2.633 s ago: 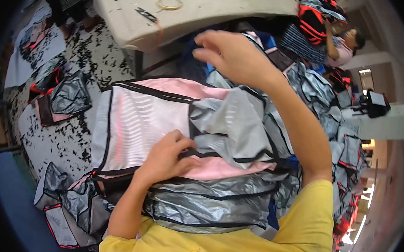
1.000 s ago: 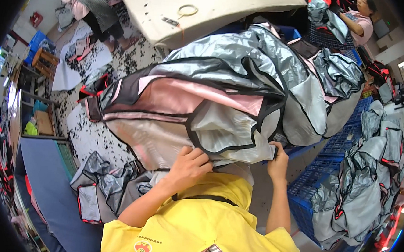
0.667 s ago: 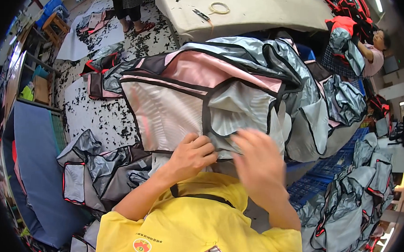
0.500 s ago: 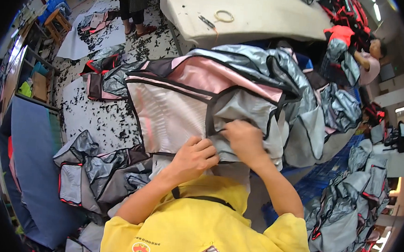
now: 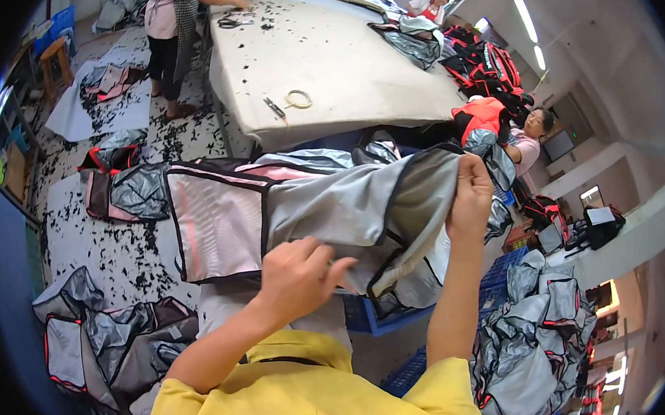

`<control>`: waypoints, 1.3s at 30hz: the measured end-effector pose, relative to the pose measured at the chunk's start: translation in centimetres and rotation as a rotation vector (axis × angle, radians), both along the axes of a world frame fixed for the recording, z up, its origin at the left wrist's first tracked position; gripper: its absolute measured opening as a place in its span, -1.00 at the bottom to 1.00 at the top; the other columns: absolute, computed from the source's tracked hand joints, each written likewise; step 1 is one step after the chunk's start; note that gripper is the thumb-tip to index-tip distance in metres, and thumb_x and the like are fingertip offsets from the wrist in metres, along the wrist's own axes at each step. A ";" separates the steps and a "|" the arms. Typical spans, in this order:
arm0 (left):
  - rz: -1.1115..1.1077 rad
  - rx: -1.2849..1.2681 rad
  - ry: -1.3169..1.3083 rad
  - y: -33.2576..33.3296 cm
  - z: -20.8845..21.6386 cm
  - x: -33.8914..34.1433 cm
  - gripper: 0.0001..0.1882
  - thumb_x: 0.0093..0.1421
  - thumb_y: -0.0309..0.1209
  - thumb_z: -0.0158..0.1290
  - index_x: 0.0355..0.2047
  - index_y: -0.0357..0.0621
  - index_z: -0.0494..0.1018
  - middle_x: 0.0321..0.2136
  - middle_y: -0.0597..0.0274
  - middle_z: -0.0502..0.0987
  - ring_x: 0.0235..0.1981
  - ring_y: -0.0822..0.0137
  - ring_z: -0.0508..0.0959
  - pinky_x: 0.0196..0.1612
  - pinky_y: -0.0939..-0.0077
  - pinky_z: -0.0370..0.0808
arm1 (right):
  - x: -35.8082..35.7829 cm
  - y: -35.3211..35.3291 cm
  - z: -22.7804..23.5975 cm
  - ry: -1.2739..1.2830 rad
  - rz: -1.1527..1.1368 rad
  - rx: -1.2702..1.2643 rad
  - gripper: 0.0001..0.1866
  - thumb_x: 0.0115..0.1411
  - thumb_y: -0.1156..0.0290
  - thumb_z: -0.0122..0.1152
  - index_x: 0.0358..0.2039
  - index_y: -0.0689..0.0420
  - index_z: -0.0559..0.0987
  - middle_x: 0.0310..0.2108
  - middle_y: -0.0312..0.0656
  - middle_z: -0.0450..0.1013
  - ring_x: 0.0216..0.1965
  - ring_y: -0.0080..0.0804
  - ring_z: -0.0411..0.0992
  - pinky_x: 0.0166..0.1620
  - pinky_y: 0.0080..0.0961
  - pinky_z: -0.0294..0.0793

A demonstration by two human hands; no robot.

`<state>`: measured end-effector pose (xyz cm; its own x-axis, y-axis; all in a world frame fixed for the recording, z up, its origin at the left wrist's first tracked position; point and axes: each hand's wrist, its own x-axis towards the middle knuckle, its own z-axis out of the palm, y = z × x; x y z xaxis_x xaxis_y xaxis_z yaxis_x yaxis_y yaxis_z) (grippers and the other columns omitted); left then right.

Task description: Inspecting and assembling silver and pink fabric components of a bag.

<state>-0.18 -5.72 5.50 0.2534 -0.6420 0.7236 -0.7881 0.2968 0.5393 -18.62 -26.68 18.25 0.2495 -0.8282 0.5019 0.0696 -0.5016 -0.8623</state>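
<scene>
A sewn bag piece [image 5: 325,207] of grey and silvery fabric with black-bound edges stretches across in front of me. Its left part is a pale, pinkish panel [image 5: 219,223]. Raised at the far right, my right hand [image 5: 472,194] pinches the upper corner of the grey fabric and pulls it up taut. My left hand [image 5: 297,278] is over the near edge of the piece, beside the panel's black seam. Its thumb sticks out apart from the loosely bent fingers, and nothing shows in its grasp. Below the lifted corner, the fabric folds into a dark hollow.
Behind lies a large cloth-covered table [image 5: 343,62] with a tape roll [image 5: 298,99] and small snips [image 5: 274,109]. Bag-piece heaps lie left [image 5: 107,338] and right [image 5: 530,352]. A blue crate [image 5: 375,318] stands under the piece. Co-workers are at the far left [image 5: 172,27] and right [image 5: 530,136].
My right hand has moved from the middle of the piece up and right, lifting the grey fabric's corner. My left hand has come off the seam. The view has tilted up and turned right.
</scene>
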 end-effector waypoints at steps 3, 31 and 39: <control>0.129 0.181 -0.030 -2.1 2.7 -2.2 -0.45 0.12 0.10 0.33 -0.58 -0.12 0.43 -0.57 0.15 0.54 -0.64 0.09 0.57 -0.60 0.27 0.42 | 1.8 2.5 0.6 -0.031 0.047 -0.007 -0.80 0.49 0.32 0.21 -0.16 0.18 0.66 -0.40 -0.54 0.46 -0.38 -0.80 0.28 -0.29 -0.76 0.30; -0.216 0.231 1.030 4.8 10.4 5.0 -0.65 0.56 -0.27 -0.13 -0.08 -0.35 0.49 -0.70 0.36 0.39 -0.89 0.62 0.08 -0.85 0.60 -0.03 | 7.1 15.4 -8.0 0.420 0.056 -0.663 -0.75 0.13 0.49 0.31 -0.15 0.22 0.60 -0.20 -0.05 0.51 -0.21 0.01 0.52 -0.19 -0.21 0.57; 0.086 0.037 1.157 3.2 15.0 3.6 -0.68 0.50 -0.25 -0.01 -0.05 -0.32 0.51 -0.66 0.35 0.45 -0.87 0.58 0.18 -0.85 0.56 0.05 | 6.1 9.5 -13.9 0.858 -0.467 -0.770 -0.40 0.11 0.40 0.19 0.20 0.26 0.50 0.10 0.19 0.47 0.12 0.20 0.44 0.22 0.11 0.42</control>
